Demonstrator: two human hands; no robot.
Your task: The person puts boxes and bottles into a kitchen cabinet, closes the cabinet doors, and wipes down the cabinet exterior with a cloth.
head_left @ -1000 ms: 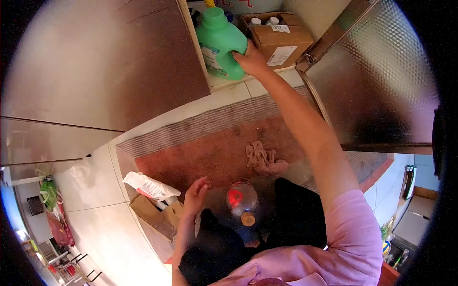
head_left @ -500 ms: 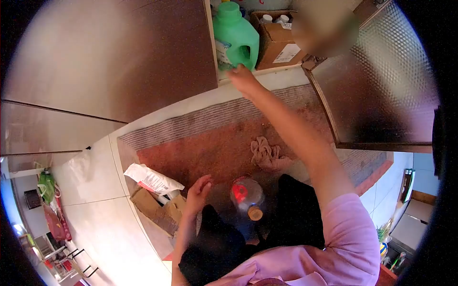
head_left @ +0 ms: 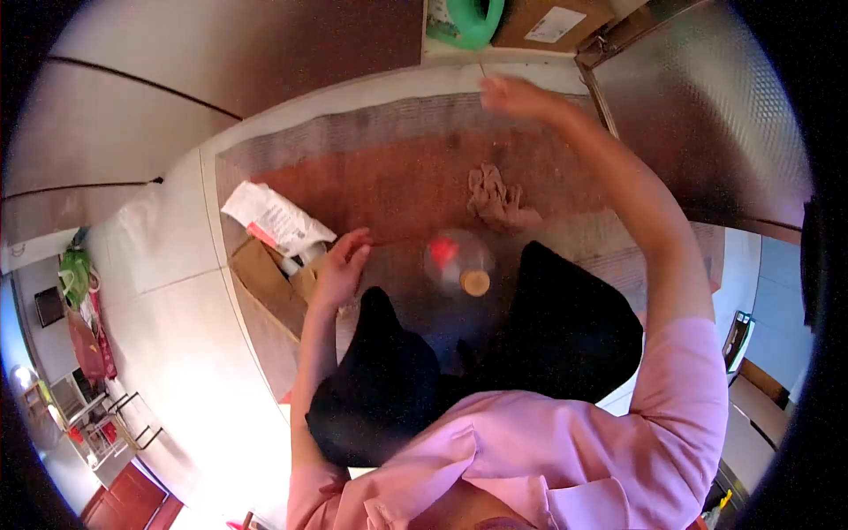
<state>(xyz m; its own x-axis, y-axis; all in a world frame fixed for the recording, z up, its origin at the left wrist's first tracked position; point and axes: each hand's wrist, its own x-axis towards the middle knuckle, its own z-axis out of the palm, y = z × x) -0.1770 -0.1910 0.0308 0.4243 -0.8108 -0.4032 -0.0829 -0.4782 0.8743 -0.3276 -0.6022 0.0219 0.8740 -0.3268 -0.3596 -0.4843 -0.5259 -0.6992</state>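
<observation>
My right hand is held out over the far edge of the mat, a little blurred, with its fingers loosely apart and nothing visible in them. Beyond it, in the cabinet, is the lower part of a green jug; its top is cut off by the frame. My left hand is open and empty, beside a cardboard box on which a white packet lies. A clear bottle with a tan cap and a red label stands between my knees and the cloth.
A crumpled brown cloth lies on the red and grey mat. To the right hangs an opened cabinet door. Inside the cabinet, next to the jug, sits a brown carton. White floor tiles extend at left.
My right hand has drawn away from the green jug's base, back and to the right. My left hand stays beside the box. The view has tilted down, so the cabinet sits higher in frame.
</observation>
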